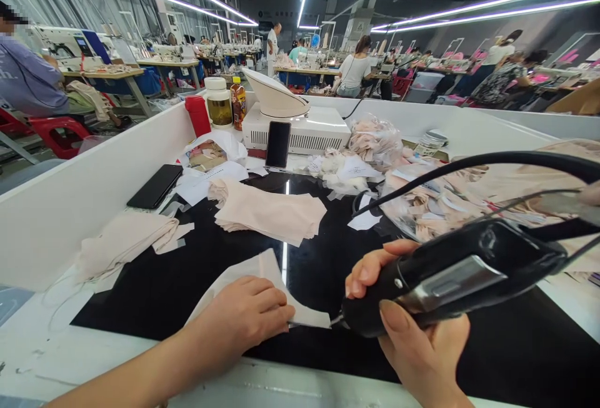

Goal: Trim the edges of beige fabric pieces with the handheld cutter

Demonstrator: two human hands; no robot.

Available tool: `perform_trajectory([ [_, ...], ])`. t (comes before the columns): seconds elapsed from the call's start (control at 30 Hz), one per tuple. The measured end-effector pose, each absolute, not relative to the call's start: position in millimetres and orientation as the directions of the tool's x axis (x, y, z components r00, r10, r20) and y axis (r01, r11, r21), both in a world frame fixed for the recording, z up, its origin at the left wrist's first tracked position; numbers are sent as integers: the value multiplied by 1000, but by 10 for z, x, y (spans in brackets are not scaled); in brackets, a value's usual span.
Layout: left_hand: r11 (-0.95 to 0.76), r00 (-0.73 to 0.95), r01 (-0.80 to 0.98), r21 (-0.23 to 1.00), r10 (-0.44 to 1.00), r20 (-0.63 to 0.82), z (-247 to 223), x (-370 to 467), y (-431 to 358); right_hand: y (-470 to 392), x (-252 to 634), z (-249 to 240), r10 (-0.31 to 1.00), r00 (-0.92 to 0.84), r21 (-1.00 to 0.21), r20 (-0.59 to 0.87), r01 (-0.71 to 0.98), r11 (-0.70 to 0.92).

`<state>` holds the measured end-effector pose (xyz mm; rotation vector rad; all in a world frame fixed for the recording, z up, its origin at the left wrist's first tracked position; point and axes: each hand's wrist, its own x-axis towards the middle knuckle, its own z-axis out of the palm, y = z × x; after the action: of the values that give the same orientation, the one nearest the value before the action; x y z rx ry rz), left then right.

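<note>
My right hand [417, 339] is wrapped round a black corded hand tool [450, 277] with a silver lever on its side. Its exact kind is unclear. The tool's narrow metal tip meets the right-hand point of a pale fabric piece [307, 314] on the black mat [187, 283]. Bent over that piece, my left hand [248, 314] keeps its fingers together and presses it down; its thumb is hidden. Beyond the hands lies a stack of beige fabric pieces [272, 208], and another beige pile [126, 239] rests at the left.
A thick black cable [469, 161] arches over the right side. Bagged fabric scraps [435, 202] crowd the right. Behind the mat are a white box [300, 127], an upright phone [278, 144] and a jar [218, 105]. A black phone [155, 186] lies left. White walls [94, 177] border the table.
</note>
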<state>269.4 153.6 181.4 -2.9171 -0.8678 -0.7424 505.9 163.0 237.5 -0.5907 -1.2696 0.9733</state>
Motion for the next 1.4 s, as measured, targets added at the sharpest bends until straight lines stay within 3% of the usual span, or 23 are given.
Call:
perform_trajectory([
  [0.4,-843,753,531,85,515,410,1877,2690,1547,1598,5088,2371,874,-15,-842,486,-278,463],
  [0.73,-888,815,459,1,421,398,1905,2793,1535,1599,5068,2366,877,-16,-843,480,-287,456],
  [1.4,-867,775,499,23,457,437,1793,2893,1471,1580,5077,2396,868,-10,-837,497,-271,476],
])
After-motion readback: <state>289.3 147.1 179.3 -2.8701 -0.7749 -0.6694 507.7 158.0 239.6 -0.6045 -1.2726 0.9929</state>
